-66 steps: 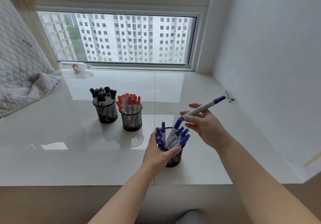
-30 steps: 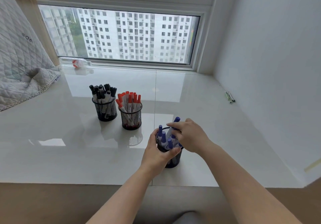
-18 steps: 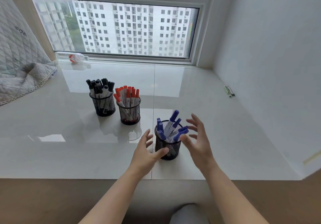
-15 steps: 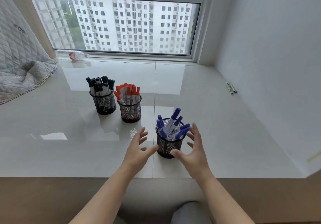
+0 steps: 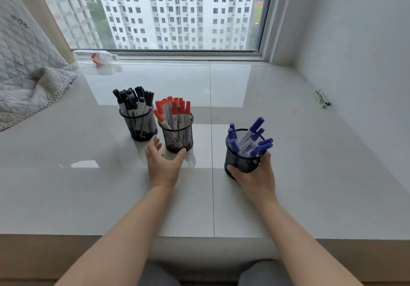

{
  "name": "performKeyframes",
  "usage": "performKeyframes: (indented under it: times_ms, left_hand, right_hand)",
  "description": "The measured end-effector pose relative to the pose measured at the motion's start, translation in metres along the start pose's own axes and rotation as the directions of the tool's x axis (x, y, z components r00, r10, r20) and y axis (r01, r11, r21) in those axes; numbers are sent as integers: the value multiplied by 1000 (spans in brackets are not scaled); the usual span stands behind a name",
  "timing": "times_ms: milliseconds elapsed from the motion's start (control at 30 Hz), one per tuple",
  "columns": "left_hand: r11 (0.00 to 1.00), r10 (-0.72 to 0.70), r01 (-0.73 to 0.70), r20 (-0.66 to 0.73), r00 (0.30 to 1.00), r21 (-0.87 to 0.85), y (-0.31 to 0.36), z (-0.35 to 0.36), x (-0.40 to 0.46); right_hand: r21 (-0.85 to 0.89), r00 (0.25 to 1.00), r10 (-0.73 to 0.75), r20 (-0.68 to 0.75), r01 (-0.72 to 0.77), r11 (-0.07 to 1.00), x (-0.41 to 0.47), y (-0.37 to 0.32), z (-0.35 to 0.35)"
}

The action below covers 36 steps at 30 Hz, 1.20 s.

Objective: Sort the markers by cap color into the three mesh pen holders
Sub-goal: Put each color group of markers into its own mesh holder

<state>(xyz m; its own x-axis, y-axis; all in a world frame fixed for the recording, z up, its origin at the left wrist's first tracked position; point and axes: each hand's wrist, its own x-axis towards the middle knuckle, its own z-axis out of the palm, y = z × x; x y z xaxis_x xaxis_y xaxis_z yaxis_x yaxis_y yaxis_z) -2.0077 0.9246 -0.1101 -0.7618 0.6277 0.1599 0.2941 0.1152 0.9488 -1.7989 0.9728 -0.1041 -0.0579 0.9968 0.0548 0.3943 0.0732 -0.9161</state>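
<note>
Three black mesh pen holders stand on a glossy white sill. The left holder [image 5: 142,125] carries black-capped markers [image 5: 133,99]. The middle holder [image 5: 177,134] carries red-capped markers [image 5: 175,110]. The right holder [image 5: 240,160] carries blue-capped markers [image 5: 250,139]. My right hand [image 5: 257,179] wraps the right holder's near side, thumb on its left wall. My left hand [image 5: 162,165] is open, fingers spread, thumb tip touching the base of the middle holder.
A quilted grey blanket [image 5: 26,68] lies at the far left. A plastic bottle [image 5: 97,55] rests by the window frame. A small green and black object [image 5: 321,98] lies near the right wall [image 5: 366,63]. The sill's front edge [image 5: 199,238] runs below my forearms.
My right hand dropped the last blue marker into the right holder, both hands opened, then the right closed on that holder. My left hand moved left to the middle holder.
</note>
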Motion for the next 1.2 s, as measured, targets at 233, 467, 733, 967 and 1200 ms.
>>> performKeyframes:
  times_ms: [233, 467, 733, 967, 1200]
  left_hand:
    - [1000, 4, -5, 38, 999, 28, -8, 15, 30]
    - [998, -7, 3, 57, 998, 62, -8, 25, 47]
    - [995, -56, 55, 13, 998, 84, -1, 25, 46]
    - [993, -68, 56, 109, 992, 106, 6, 15, 19]
    - [992, -25, 1, 191, 981, 125, 16, 5, -39]
  right_hand:
    - [-69, 998, 15, -62, -19, 997, 49, 4, 10]
    - [-107, 996, -1, -86, -8, 994, 79, 4, 18]
    - [-120, 994, -27, -110, 13, 993, 83, 6, 21]
    - [-116, 1000, 7, -24, -10, 993, 75, 6, 13]
    - [-368, 999, 23, -29, -32, 929, 42, 12, -1]
